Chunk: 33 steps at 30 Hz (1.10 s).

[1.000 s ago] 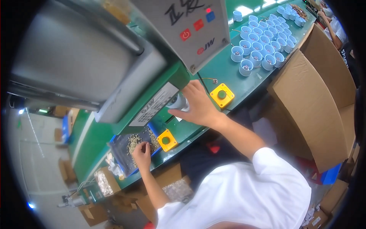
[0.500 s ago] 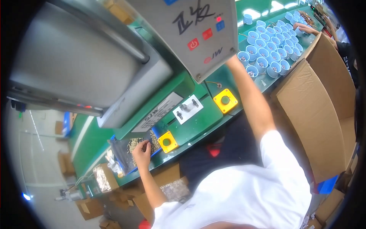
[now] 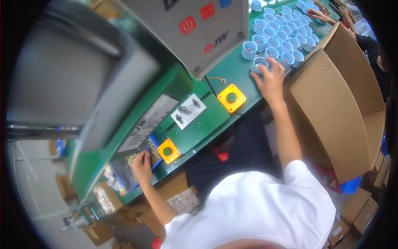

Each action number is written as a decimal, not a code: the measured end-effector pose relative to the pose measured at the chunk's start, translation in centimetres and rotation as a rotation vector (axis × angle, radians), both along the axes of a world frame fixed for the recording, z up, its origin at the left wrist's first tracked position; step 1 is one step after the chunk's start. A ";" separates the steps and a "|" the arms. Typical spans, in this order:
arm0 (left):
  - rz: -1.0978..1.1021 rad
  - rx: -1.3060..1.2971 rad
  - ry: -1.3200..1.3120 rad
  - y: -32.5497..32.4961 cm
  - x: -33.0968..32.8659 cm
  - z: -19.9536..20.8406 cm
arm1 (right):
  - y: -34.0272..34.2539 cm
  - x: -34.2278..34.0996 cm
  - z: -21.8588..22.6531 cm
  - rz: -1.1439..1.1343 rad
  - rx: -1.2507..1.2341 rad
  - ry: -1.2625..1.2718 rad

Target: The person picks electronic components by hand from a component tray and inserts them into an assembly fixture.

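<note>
My right hand reaches to the near end of a group of light blue cups. Its thumb and fingers curve around the rim of the nearest blue cup, which has small bits inside. At the left, my left hand is over a blue-edged tray of small brass-coloured parts. Its fingertips are drawn together; whatever is between them is too small to make out. Between my hands is a machine's green base with a white metal plate carrying dark fixtures.
Two yellow boxes with green buttons, a left one and a right one, flank the plate. A grey control panel hangs above. An open cardboard box stands at my right. Another person's hand is by the far cups.
My right hand has come out from behind the control panel and moved onto the nearest blue cup. My left hand stays at the tray. The whole view has shifted slightly.
</note>
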State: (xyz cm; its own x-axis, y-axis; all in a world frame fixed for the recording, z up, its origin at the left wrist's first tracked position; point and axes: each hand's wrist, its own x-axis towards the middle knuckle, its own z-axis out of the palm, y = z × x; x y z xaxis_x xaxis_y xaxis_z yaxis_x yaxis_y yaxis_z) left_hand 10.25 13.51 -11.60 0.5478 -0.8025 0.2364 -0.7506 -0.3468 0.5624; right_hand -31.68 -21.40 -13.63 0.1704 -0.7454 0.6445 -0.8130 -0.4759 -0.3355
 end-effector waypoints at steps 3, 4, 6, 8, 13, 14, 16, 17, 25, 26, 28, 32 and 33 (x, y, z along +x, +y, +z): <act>0.023 0.080 0.010 0.6 0.9 -0.1 | 2.3 0.8 0.8 0.111 0.000 -0.243; 0.014 0.060 0.018 0.0 0.6 0.0 | 3.0 1.7 1.6 0.164 -0.006 -0.376; 0.032 0.048 0.024 -1.3 0.3 -0.2 | 6.6 5.2 3.7 0.427 0.118 -0.686; -0.033 -0.003 0.052 -0.7 0.6 -0.1 | 9.7 9.5 6.3 0.693 0.250 -1.006; 0.000 0.007 0.084 -0.3 -0.1 0.4 | 10.9 14.1 8.2 0.752 0.188 -0.551; 0.014 0.008 0.074 -0.3 -0.2 0.5 | 10.9 14.5 8.1 0.776 0.151 -0.503; 0.040 0.010 0.055 -0.2 -0.3 0.4 | 10.8 14.6 7.8 0.757 0.141 -0.468; 0.043 0.007 0.056 -0.1 -0.2 0.4 | 10.7 14.7 7.8 0.739 0.130 -0.434; 0.081 0.023 0.043 -0.3 -0.4 0.6 | 10.4 14.7 9.5 0.709 0.056 -0.267; 0.074 0.009 0.037 -0.4 -0.4 0.5 | 10.2 14.7 9.8 0.709 0.064 -0.241; 0.060 -0.016 0.025 -0.4 -0.4 0.4 | 9.8 15.0 10.5 0.711 0.052 -0.203; 0.088 -0.004 0.064 -0.3 -0.5 0.5 | 10.0 15.4 10.2 0.713 0.004 -0.203; 0.093 -0.012 0.065 -0.4 -0.5 0.5 | 10.1 15.5 9.5 0.712 -0.019 -0.282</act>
State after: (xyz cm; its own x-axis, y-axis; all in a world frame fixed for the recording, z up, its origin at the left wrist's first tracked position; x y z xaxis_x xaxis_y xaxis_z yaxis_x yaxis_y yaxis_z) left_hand 9.74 13.09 -11.11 0.6343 -0.7449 0.2070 -0.6773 -0.4063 0.6133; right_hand -16.21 -11.31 -4.12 0.4328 -0.5055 0.7464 -0.1929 -0.8608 -0.4711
